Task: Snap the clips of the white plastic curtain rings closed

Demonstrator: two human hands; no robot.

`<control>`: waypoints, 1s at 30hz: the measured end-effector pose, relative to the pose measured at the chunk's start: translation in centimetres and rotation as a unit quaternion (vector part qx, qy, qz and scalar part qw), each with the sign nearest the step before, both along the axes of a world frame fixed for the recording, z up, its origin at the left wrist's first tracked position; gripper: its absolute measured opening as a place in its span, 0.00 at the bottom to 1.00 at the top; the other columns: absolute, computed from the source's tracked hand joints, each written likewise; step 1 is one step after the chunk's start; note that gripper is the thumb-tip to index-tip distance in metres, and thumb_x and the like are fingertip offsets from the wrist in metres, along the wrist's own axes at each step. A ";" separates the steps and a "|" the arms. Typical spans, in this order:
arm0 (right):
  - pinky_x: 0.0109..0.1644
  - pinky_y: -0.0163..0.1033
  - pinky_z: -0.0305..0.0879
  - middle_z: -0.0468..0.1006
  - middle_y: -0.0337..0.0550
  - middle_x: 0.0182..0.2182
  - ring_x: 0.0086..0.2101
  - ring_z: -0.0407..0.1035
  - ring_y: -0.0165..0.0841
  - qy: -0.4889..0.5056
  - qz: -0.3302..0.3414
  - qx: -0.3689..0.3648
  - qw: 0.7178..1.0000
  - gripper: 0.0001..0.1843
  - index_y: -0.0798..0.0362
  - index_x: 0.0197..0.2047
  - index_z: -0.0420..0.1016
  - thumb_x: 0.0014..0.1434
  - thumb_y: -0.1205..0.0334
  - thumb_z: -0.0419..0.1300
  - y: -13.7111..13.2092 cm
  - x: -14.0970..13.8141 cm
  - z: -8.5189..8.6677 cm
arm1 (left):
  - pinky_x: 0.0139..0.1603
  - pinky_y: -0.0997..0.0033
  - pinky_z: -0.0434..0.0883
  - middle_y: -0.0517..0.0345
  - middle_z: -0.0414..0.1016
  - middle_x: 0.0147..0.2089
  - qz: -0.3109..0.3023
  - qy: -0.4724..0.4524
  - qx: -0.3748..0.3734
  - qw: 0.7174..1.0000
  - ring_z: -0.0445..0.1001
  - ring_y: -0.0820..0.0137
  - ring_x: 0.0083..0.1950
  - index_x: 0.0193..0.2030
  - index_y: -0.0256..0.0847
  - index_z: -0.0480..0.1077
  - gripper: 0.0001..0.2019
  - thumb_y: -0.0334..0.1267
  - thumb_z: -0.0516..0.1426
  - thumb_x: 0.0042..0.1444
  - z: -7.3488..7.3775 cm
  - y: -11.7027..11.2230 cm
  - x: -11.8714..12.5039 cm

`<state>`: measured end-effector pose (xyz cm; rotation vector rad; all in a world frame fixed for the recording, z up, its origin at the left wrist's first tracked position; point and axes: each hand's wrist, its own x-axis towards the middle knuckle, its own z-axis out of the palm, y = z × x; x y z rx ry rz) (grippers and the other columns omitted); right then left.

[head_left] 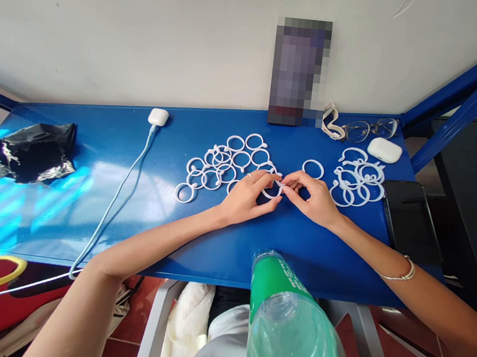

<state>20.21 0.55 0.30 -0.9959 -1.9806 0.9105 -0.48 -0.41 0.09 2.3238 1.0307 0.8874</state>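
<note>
My left hand point(247, 199) and my right hand point(313, 200) meet over the blue tabletop. A white plastic ring point(270, 198) is pinched between them, with the fingers of both hands closed at its upper right rim. Close to my left hand lies a spread of similar white rings point(222, 154) with small knobs on their rims, some partly hidden by that hand. One lone ring point(313, 161) rests just beyond my right hand. Further right is a heap of overlapping white rings point(360, 179), several of which look linked or open.
A green-labelled clear bottle point(296, 338) stands at the near edge. On the right lie a black phone point(411, 216), a white earbud case point(385, 151) and glasses point(357, 132). Leftward are a charger point(158, 117) with its cable point(125, 183) and a black plastic bag point(34, 151). A wall closes the back.
</note>
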 end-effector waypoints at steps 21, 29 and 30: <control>0.32 0.36 0.71 0.79 0.40 0.30 0.29 0.74 0.33 -0.002 0.016 -0.022 1.000 0.06 0.50 0.39 0.71 0.65 0.58 0.57 0.1 -0.1 0.2 | 0.47 0.68 0.73 0.52 0.75 0.43 -0.004 0.007 0.003 1.000 0.75 0.66 0.45 0.52 0.39 0.67 0.13 0.42 0.55 0.65 0.1 0.0 0.1; 0.30 0.34 0.69 0.78 0.38 0.28 0.27 0.71 0.31 -0.018 0.017 -0.010 1.000 0.04 0.50 0.37 0.71 0.64 0.61 0.57 0.1 -0.1 0.0 | 0.46 0.68 0.72 0.53 0.74 0.41 -0.013 0.018 0.024 0.999 0.75 0.67 0.44 0.50 0.38 0.67 0.10 0.37 0.53 0.65 0.2 0.0 0.1; 0.30 0.34 0.69 0.77 0.38 0.27 0.26 0.71 0.30 -0.021 0.017 -0.006 1.000 0.04 0.50 0.36 0.71 0.64 0.62 0.57 0.2 -0.1 0.0 | 0.45 0.68 0.72 0.53 0.74 0.40 -0.013 0.019 0.025 0.999 0.74 0.67 0.43 0.50 0.38 0.67 0.09 0.37 0.52 0.66 0.2 0.0 0.1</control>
